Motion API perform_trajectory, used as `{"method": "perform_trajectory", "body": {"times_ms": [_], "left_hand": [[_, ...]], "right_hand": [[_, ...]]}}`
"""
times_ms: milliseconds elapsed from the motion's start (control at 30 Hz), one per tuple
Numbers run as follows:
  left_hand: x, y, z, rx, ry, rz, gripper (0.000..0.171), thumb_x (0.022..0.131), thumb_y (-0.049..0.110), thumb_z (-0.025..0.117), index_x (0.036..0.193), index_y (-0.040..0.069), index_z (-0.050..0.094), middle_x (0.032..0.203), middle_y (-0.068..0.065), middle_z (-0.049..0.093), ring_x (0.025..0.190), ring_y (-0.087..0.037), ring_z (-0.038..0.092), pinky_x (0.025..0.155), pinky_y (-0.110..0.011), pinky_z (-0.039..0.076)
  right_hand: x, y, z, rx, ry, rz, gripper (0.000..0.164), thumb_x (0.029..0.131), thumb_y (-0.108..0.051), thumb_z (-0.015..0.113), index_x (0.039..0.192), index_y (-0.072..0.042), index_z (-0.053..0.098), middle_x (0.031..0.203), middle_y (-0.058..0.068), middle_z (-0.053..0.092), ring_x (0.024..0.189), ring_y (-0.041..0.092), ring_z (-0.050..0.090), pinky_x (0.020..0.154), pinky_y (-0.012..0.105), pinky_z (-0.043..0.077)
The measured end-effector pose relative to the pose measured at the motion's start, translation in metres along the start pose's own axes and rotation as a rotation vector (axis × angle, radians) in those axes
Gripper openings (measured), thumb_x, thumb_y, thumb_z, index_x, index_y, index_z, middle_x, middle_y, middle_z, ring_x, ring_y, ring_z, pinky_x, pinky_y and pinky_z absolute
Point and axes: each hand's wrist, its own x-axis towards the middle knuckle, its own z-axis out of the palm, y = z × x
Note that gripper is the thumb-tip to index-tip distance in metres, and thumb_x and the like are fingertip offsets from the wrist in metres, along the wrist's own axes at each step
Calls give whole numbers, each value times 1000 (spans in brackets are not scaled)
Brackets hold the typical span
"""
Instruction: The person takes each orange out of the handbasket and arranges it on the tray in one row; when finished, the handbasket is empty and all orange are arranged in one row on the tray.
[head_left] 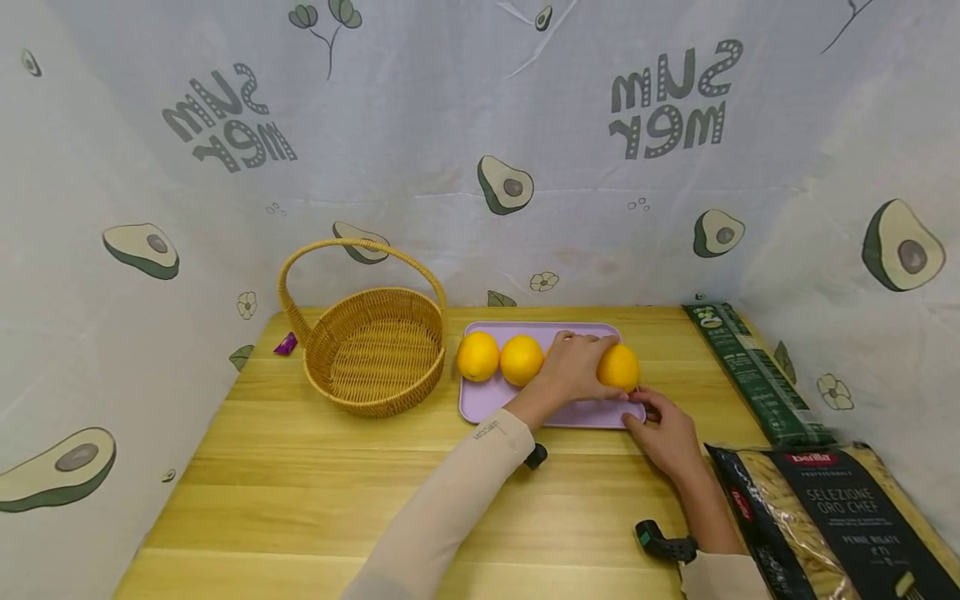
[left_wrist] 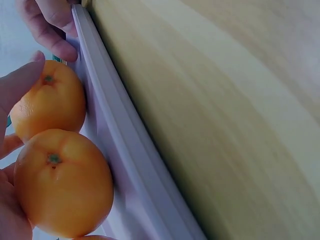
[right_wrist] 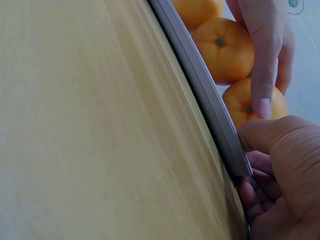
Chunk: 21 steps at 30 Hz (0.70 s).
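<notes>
A lilac tray [head_left: 487, 408] lies on the table with several oranges in a row on it. Two of them, an orange [head_left: 477, 357] at the left end and its neighbour [head_left: 521, 360], are in plain sight. My left hand [head_left: 573, 371] reaches over the tray and holds the rightmost orange [head_left: 619, 367] between thumb and fingers, largely covering the one beside it. In the left wrist view that covered orange [left_wrist: 65, 185] shows near the palm. My right hand [head_left: 663, 429] pinches the tray's near right corner, thumb at the rim [right_wrist: 235, 150] and fingers curled below.
Left of the tray stands a wicker basket [head_left: 386, 354] with a tall handle. A small purple wrapped piece [head_left: 286, 344] lies beside it. To the right are a long green packet [head_left: 757, 375] and a black pasta bag [head_left: 840, 517]. A patterned cloth [head_left: 450, 108] hangs around the table.
</notes>
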Motion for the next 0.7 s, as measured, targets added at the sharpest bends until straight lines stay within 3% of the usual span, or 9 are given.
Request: {"method": "perform_trajectory", "body": {"times_ms": [100,200,400,533,700], "left_hand": [[-2,-3,0,7,7,4,99,69,81,61,150,30,33,141,9,54,127,-8,52,116,-36,26],[-3,-4,-5,-1,28,15,104,68,82,60,152,29,30,147,8,48,133,-10,46,118,-36,25],[-17,-12,-22,-73,92,38,102,68,81,62,152,30,31,152,12,41,139,-11,39,118,-36,27],[-44,-25,-38,-120,139,66,96,70,79,62,149,30,37,149,11,44,138,-11,41,116,-37,30],[-85,-51,-63,-168,207,63,87,70,76,66,141,27,50,140,7,55,131,-14,49,109,-39,39]], "right_hand": [[2,0,1,-9,-16,3,43,92,-23,65,127,2,58,143,24,48,114,38,59,91,28,52],[3,-2,-1,-13,-33,-2,45,93,-24,64,128,3,56,144,25,47,115,39,58,95,48,47],[2,-8,-19,-13,-141,13,46,96,-30,61,127,4,55,147,29,40,122,43,51,101,54,43],[-1,-21,-39,-57,-211,27,49,97,-36,57,126,4,52,139,30,45,119,47,51,98,59,44],[5,-46,-68,-145,-174,-3,52,99,-39,53,127,4,50,132,30,47,114,50,50,91,62,45]]}}
